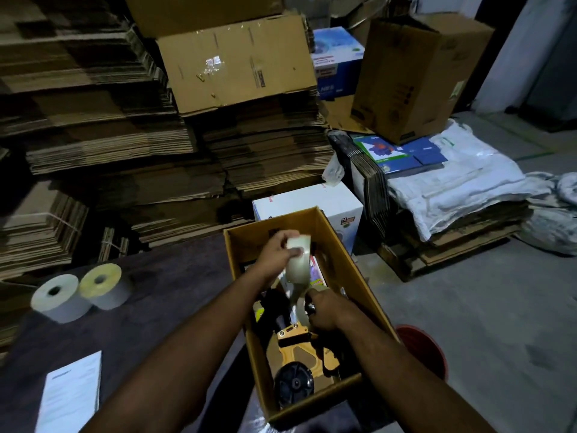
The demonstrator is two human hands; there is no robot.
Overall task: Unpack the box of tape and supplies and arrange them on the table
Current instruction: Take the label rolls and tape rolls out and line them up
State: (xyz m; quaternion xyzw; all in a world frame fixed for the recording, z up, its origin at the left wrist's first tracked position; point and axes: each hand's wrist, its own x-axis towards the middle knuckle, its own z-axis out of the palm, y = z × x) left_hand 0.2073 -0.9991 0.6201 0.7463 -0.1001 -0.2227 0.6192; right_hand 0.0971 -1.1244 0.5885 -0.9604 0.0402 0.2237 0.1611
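Note:
An open cardboard box (371,295) sits at the right edge of the dark table (162,310). My left hand (276,250) is shut on a clear tape roll (298,259), held above the box's far half. Lower down, my right hand (323,309) grips another tape roll (301,307) inside the box. A yellow tape dispenser (301,354) with a black wheel lies in the near end of the box. Dark items and a colourful packet (317,273) fill the rest. Two label rolls (79,292) stand on the table at left.
A printed sheet (71,395) lies at the table's near left. Stacks of flattened cartons (125,135) rise behind the table. A white box (312,201) stands just beyond the open box. A red bucket (421,345) sits on the floor to the right, with a pallet of sacks (452,189) farther back.

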